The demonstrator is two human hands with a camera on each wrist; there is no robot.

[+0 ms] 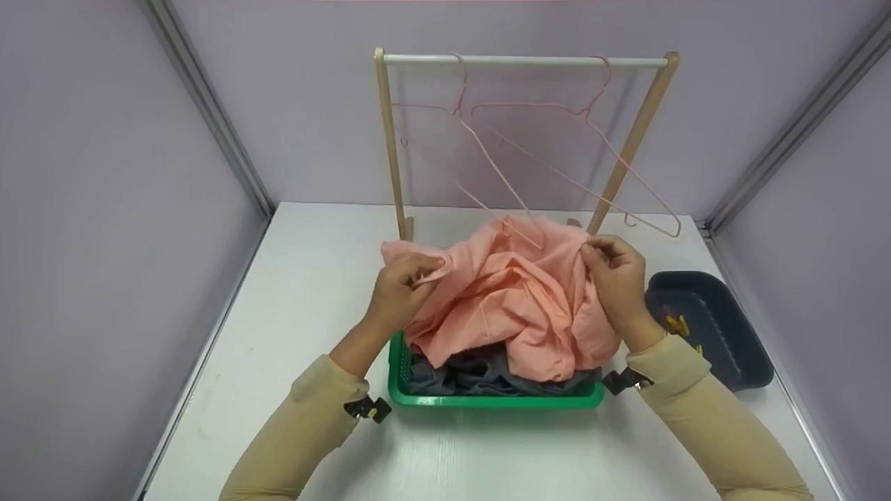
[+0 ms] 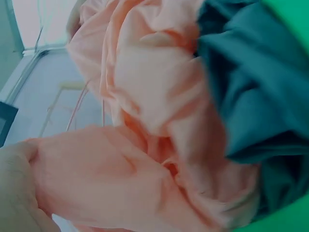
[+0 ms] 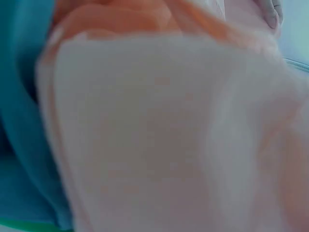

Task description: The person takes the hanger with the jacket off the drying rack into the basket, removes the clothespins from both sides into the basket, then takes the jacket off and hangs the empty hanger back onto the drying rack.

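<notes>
Peach garment (image 1: 518, 299) stretched sideways between both hands
Left hand (image 1: 400, 289) and right hand (image 1: 616, 275) each pinch an edge (bulk sags into green basket (image 1: 487, 400)).

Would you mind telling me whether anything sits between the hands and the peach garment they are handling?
Nothing visible does: the left hand and the right hand both already pinch the peach garment, which lies heaped over grey clothes in the green basket.
</notes>
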